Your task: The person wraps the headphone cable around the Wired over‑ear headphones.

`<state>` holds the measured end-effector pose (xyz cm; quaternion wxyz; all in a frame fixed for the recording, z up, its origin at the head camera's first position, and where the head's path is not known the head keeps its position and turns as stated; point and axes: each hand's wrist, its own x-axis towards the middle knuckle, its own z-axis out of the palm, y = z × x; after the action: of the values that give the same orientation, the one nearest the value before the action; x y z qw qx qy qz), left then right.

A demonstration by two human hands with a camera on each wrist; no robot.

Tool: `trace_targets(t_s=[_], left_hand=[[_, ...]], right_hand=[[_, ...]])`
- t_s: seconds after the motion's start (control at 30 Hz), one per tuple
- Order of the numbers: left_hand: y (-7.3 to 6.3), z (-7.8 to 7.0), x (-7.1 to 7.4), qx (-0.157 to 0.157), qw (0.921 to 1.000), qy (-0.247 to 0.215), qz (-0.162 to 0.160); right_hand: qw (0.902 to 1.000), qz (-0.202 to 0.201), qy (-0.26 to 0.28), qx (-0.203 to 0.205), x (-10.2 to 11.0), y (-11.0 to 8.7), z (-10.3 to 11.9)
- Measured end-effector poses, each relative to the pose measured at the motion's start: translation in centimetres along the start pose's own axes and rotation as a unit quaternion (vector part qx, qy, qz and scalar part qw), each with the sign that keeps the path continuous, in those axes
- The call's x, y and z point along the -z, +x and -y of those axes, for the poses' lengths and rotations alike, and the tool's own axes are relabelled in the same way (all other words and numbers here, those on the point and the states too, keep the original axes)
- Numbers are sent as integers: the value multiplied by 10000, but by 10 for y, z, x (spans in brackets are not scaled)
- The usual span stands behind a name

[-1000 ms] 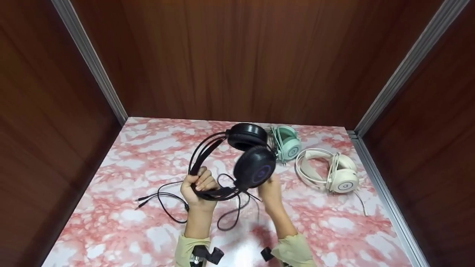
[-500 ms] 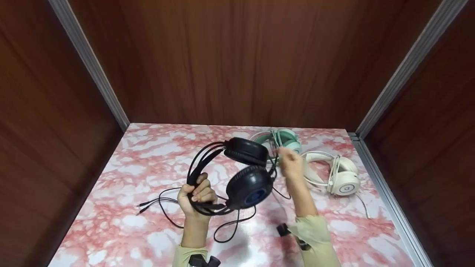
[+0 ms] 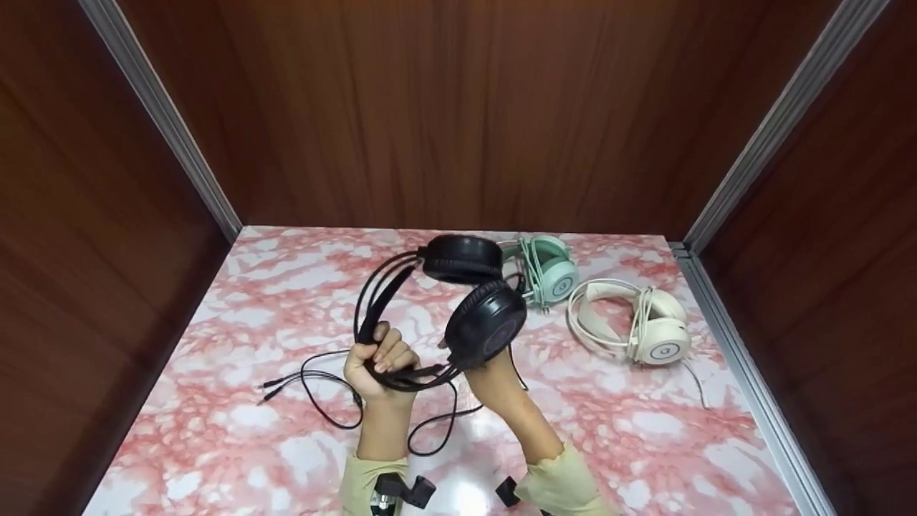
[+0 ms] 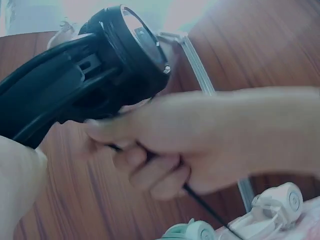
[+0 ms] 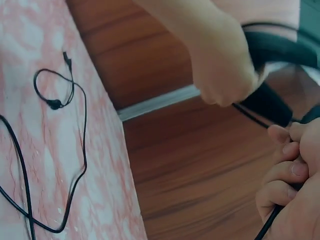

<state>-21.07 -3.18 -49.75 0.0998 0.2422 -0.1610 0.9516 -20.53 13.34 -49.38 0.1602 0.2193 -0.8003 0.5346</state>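
A black over-ear headset (image 3: 487, 326) is held up off the table, tilted on its side, its two ear cups facing right. My left hand (image 3: 385, 364) grips its headband, fingers curled around the band. Behind the nearer ear cup, my right hand (image 3: 496, 381) is partly hidden in the head view. The left wrist view reveals that hand (image 4: 165, 150) with curled fingers holding the headset's black cable (image 4: 207, 207), part of which runs out below the fist. More of the cable (image 5: 85, 135) trails loosely over the table, with its plug ends to the left in the head view.
A mint-green headset (image 3: 557, 278) with its cord wound up lies at the back, right of the black one. Further right rests a cream headset (image 3: 660, 340), also cord-wrapped. Brown wooden panels (image 3: 458, 115) enclose the pink-and-white marbled table (image 3: 251, 416) at the back and sides.
My right hand swung out to the upper right past the ear cups, then came back down behind the nearer cup. My left hand keeps its grip on the headband, and the headset tilts slightly.
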Motion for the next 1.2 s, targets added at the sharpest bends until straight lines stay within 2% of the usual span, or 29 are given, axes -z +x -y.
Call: trace_targets(t_s=[0.07,0.13,0.27,0.33,0.4,0.43,0.47,0.6,0.67,0.8,0.87,0.93,0.97,1.03,1.1,1.2], left_hand=[[1,-3,-1,-421,9987,156,-235],[0,-6,-3,-796,9955,344,-382],[2,-9,-5,-1338,9869,833,-354],[3,-7,-6,-1590,9792,1196,-401],[6,-6,-7,-1956,9645,1697,-519],[7,-6,-8,-2164,9547,1951,-606],[8,-6,-8,-2411,9414,2252,-703],[14,-10,-11,-3293,8743,3391,-1101],[16,-15,-11,-3543,8433,3860,-1198],[16,-26,-13,-3852,7827,4746,-1174],[15,-31,-15,-3994,7561,5037,-1231],[15,-35,-18,-4100,7382,5197,-1297],[15,-36,-20,-4123,7330,5248,-1318],[15,-39,-22,-4143,7282,5302,-1306],[14,-43,-24,-4175,7174,5436,-1249],[12,-54,-28,-4343,6873,5651,-1403]], right_hand=[[9997,177,176,15,-1,-1,2],[9996,261,110,-87,-1,-5,2],[9991,331,14,-259,4,-15,-1],[9990,327,16,-293,9,-18,-4],[9992,293,-44,-251,16,-21,-7],[9993,300,-87,-228,19,-23,-7],[9992,318,-149,-191,23,-24,-8],[9978,591,-291,-27,42,-31,-8],[9959,816,-375,58,53,-33,-7],[9905,1247,-563,121,78,-34,-5],[9878,1398,-657,175,91,-33,-3],[9853,1501,-775,240,102,-31,-1],[9839,1537,-860,291,107,-30,0],[9811,1631,-972,379,115,-28,2],[9792,1703,-1045,348,122,-26,4],[9796,1689,-1045,318,137,-25,4]])
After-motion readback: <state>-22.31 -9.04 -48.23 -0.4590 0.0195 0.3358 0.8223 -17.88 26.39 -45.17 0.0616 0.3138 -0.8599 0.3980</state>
